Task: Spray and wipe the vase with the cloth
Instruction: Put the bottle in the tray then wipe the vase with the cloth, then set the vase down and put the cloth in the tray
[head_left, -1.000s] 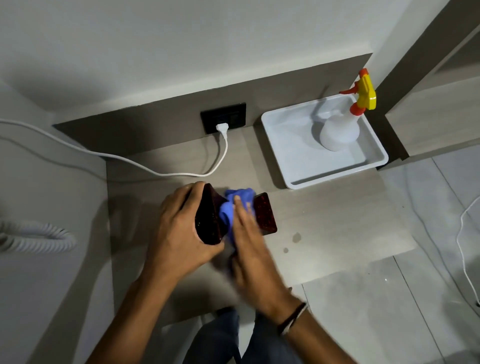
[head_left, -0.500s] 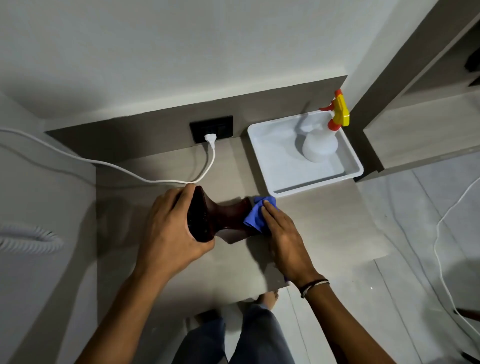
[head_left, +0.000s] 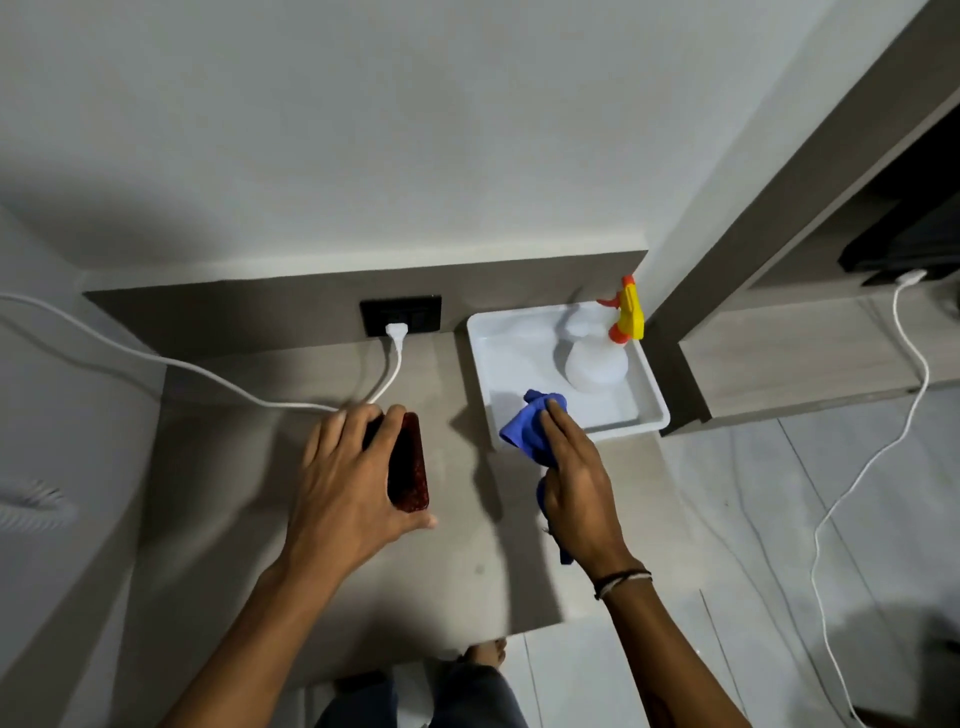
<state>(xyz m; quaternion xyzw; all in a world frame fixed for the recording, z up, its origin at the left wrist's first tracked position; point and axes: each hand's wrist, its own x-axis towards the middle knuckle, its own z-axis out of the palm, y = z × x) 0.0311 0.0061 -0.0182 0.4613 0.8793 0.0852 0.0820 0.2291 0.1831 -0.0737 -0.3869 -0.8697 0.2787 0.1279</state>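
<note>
My left hand (head_left: 345, 480) grips the dark red vase (head_left: 409, 465) from above on the grey wooden shelf (head_left: 462, 571); only its dark upper end shows past my fingers. My right hand (head_left: 574, 483) holds the crumpled blue cloth (head_left: 524, 428) over the near left corner of the white tray (head_left: 647, 415), well clear of the vase. A tail of the cloth hangs below my wrist. The white spray bottle (head_left: 595, 364) with its yellow and orange trigger head stands in the tray's far right part.
A white cable (head_left: 208, 371) runs from the black wall socket (head_left: 400, 314) across the shelf's back left. A lower shelf (head_left: 789, 353) lies to the right with another white cable (head_left: 872, 467) trailing over the tiled floor. My knees show below the shelf's front edge.
My right hand has drawn the cloth off the vase and moved right to the tray corner. The vase has turned from lying sideways to upright under my left hand.
</note>
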